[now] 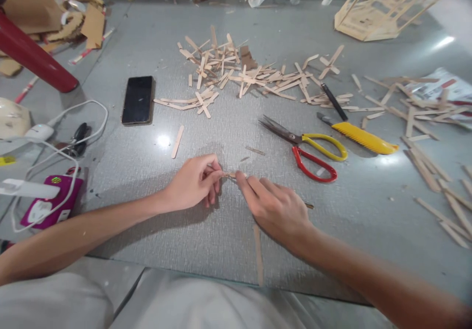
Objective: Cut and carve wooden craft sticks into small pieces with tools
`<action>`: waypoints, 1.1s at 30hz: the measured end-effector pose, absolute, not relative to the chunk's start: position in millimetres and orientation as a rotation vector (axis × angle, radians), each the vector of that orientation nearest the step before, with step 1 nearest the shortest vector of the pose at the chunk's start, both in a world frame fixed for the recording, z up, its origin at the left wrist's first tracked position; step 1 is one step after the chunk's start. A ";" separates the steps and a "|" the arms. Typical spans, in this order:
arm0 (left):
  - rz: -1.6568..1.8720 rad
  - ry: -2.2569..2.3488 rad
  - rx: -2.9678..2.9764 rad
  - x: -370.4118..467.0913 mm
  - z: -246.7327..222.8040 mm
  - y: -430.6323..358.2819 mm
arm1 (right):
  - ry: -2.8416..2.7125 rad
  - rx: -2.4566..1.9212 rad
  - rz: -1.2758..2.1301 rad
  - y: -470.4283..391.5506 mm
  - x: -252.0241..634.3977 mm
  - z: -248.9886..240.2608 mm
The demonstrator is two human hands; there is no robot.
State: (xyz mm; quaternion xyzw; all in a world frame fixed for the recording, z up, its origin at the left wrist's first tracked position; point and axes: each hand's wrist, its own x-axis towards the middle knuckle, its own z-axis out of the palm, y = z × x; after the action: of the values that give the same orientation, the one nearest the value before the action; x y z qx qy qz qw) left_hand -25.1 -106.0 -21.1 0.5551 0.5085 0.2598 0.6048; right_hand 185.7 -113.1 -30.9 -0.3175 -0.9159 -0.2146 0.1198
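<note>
Between my two hands runs a thin, narrow wooden piece, its ends hidden by the fingers. My left hand is closed, pinching the left end between thumb and fingertips. The fingers of my right hand press together over the other end, low over the table. Out from behind the right hand pokes a short dark-tipped thing that I cannot make out. A flat wooden stick lies below that hand, and another craft stick lies above the left one. Thin wood slivers are just beyond the fingers.
Scissors with red and yellow handles and a yellow cutter lie to the right. Craft sticks are heaped behind. A phone, white cable and purple power strip sit left; a stick frame stands back right.
</note>
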 end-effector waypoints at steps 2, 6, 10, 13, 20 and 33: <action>0.601 1.175 1.284 -24.9 -20.6 -105.7 | -2.678 -0.916 -0.654 -113.7 185.1 -29.6; 0.597 1.177 1.281 -25.3 -20.1 -105.2 | -2.670 -0.910 -0.665 -114.4 183.3 -28.3; 0.593 1.161 1.293 -25.1 -19.9 -105.0 | -2.686 -0.919 -0.689 -113.8 181.1 -29.0; 0.595 1.179 1.304 -23.7 -20.0 -105.9 | -2.702 -0.954 -0.648 -112.7 179.6 -30.6; 0.614 1.219 1.347 -24.1 -19.9 -109.4 | -2.627 -0.913 -0.825 -116.7 178.6 -28.5; 0.610 1.212 1.290 -25.1 -21.0 -109.0 | -2.618 -0.894 -0.698 -115.3 185.3 -29.0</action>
State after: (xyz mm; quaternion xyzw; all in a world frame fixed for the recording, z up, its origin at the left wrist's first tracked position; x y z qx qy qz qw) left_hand -25.1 -109.0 -21.0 0.5549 0.5214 0.2625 0.5927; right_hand 185.3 -115.3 -29.0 -0.3101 -0.9081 -0.2419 0.1436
